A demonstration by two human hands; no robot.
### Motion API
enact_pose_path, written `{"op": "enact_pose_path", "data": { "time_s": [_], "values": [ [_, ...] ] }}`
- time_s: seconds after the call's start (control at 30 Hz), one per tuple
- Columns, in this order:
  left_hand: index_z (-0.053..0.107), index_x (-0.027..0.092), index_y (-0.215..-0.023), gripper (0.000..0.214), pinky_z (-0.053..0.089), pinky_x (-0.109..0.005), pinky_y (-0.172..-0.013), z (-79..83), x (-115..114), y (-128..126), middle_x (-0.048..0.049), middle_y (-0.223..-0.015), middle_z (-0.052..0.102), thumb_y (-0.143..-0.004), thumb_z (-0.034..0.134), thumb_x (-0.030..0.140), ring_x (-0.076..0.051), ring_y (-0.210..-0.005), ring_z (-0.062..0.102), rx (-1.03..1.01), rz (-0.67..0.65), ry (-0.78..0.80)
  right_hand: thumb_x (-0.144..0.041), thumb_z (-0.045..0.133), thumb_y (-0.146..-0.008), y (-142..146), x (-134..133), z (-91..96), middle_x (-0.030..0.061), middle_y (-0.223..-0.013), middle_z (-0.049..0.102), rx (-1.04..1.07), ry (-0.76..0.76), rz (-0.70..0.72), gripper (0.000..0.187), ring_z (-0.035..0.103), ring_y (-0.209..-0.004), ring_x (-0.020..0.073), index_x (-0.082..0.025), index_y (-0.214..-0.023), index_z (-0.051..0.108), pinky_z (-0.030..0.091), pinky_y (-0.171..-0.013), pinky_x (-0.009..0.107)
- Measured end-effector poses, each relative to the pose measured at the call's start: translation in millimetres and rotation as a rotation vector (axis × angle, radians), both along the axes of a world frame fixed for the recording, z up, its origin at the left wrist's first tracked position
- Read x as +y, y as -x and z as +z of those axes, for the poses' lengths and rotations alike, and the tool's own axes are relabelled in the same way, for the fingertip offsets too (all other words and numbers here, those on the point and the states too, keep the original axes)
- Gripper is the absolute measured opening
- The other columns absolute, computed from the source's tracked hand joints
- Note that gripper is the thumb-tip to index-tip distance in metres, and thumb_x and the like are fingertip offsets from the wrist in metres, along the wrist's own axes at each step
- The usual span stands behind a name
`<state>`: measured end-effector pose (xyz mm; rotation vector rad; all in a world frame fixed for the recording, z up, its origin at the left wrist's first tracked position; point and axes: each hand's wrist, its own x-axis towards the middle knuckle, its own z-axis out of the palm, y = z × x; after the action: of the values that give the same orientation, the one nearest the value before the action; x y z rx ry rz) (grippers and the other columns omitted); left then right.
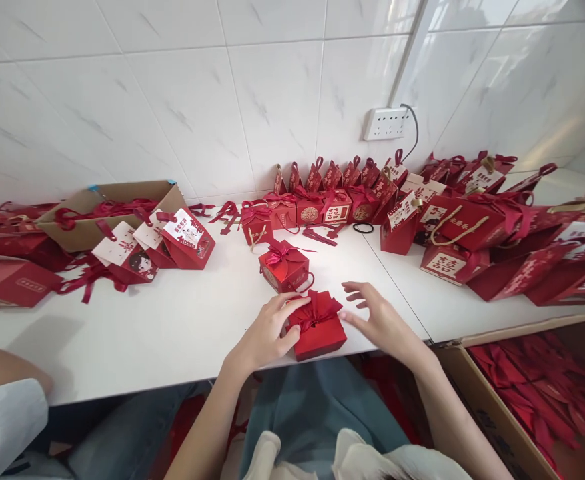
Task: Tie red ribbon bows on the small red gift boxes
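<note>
At the table's front edge sits a red gift box (321, 337) with a dark red ribbon bow (316, 311) on its top. My left hand (272, 328) has its thumb and fingers around the box's left side, close to the bow. My right hand (378, 321) is just off the box's right corner, fingers apart and holding nothing; its thumb tip comes close to the box. Directly behind stands another red gift box (286, 267) with a bow and a cord handle.
Red boxes (309, 210) line the wall, with more piled at right (452, 227). At left are tagged boxes (188, 239) and a cardboard carton (57, 230) of ribbons. A lower carton (455, 353) holds red pieces. A black ring (363, 228) lies mid-table. Another person's arm (7, 373) is at left.
</note>
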<state>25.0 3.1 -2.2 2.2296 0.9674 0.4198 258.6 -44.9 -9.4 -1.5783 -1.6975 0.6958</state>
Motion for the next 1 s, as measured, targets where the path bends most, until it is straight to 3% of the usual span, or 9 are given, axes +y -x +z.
{"op": "enact_pose_path", "data": {
  "time_s": [0.1,0.2,0.4,0.53,0.6,0.7,0.8,0.87,1.0],
  "values": [
    [0.043,0.025,-0.131,0.046,0.035,-0.037,-0.106,1.1,-2.5,-3.0,-0.0067,-0.134,0.044,-0.085,0.043,0.021,-0.022,-0.123,0.043,-0.064,0.022,0.064,-0.050,0.062,-0.077,19.1,-26.4,-2.1,0.0163,-0.127,0.044,-0.131,-0.122,0.099,0.072,0.052,-0.113,0.0298,-0.022,-0.134,0.028,0.050,-0.088,0.047],
    [0.042,0.025,-0.131,0.044,0.034,-0.036,-0.106,2.8,-10.9,-7.6,-0.0057,-0.132,0.046,-0.086,0.043,0.024,-0.020,-0.122,0.043,-0.073,0.095,0.064,-0.046,0.069,-0.072,36.6,-40.4,-10.9,0.0199,-0.132,0.036,-0.257,-0.148,0.065,0.093,0.042,-0.123,0.0354,-0.021,-0.140,0.010,0.047,-0.093,0.053],
    [0.031,0.025,-0.138,0.050,0.038,-0.039,-0.103,0.4,-35.8,-17.9,-0.0084,-0.126,0.046,-0.090,0.039,0.033,-0.021,-0.119,0.045,0.003,0.219,0.023,-0.035,0.079,-0.060,40.6,-38.8,-18.9,0.0220,-0.141,0.025,-0.312,-0.095,0.037,0.121,0.032,-0.130,0.0378,-0.022,-0.142,-0.009,0.042,-0.098,0.054],
    [0.020,0.023,-0.143,0.063,0.043,-0.043,-0.094,2.9,-49.7,-14.1,-0.0130,-0.127,0.045,-0.086,0.045,0.036,-0.027,-0.114,0.049,0.146,0.194,-0.006,-0.024,0.070,-0.068,20.1,-28.8,-17.5,0.0190,-0.145,0.020,-0.311,-0.060,0.143,0.108,0.022,-0.136,0.0325,-0.024,-0.143,-0.008,0.038,-0.103,0.050],
    [0.017,0.023,-0.145,0.070,0.044,-0.044,-0.090,12.7,-55.7,-5.1,-0.0138,-0.124,0.050,-0.084,0.050,0.037,-0.029,-0.109,0.053,0.239,0.100,0.041,-0.022,0.062,-0.074,4.3,-23.9,-18.7,0.0178,-0.146,0.021,-0.320,-0.072,0.143,0.093,0.022,-0.136,0.0307,-0.023,-0.144,-0.001,0.036,-0.104,0.050],
    [0.021,0.028,-0.143,0.077,0.045,-0.040,-0.088,35.9,-62.6,10.7,-0.0093,-0.118,0.060,-0.078,0.060,0.041,-0.029,-0.104,0.058,0.262,-0.197,0.233,-0.028,0.051,-0.083,-17.9,-19.6,-20.3,0.0182,-0.138,0.034,-0.305,-0.148,-0.075,0.067,0.037,-0.129,0.0305,-0.020,-0.141,0.017,0.039,-0.100,0.050],
    [0.049,0.030,-0.128,0.049,0.045,-0.029,-0.085,53.3,-60.7,16.3,-0.0023,-0.108,0.067,-0.081,0.057,0.041,-0.020,-0.096,0.062,0.049,-0.379,0.412,-0.040,0.048,-0.085,-26.8,-21.6,-15.9,0.0163,-0.121,0.050,-0.192,-0.195,-0.342,0.048,0.056,-0.106,0.0275,-0.018,-0.127,0.040,0.049,-0.086,0.044],
    [0.062,0.026,-0.107,0.027,0.045,-0.025,-0.081,52.8,-51.1,11.4,-0.0012,-0.096,0.068,-0.087,0.048,0.038,-0.016,-0.088,0.062,-0.134,-0.211,0.375,-0.045,0.047,-0.085,-22.6,-25.7,-9.7,0.0120,-0.103,0.060,-0.091,-0.145,-0.405,0.037,0.062,-0.086,0.0228,-0.017,-0.108,0.052,0.051,-0.073,0.036],
    [0.054,0.020,-0.090,0.022,0.044,-0.028,-0.075,25.1,-15.1,-8.3,-0.0035,-0.088,0.060,-0.085,0.047,0.041,-0.017,-0.082,0.056,-0.234,0.460,0.053,-0.053,0.038,-0.087,2.4,-31.3,-1.2,0.0006,-0.056,0.054,0.037,0.088,-0.282,0.041,0.050,-0.052,0.0143,-0.019,-0.070,0.055,0.039,-0.051,0.025]
  ]
}}
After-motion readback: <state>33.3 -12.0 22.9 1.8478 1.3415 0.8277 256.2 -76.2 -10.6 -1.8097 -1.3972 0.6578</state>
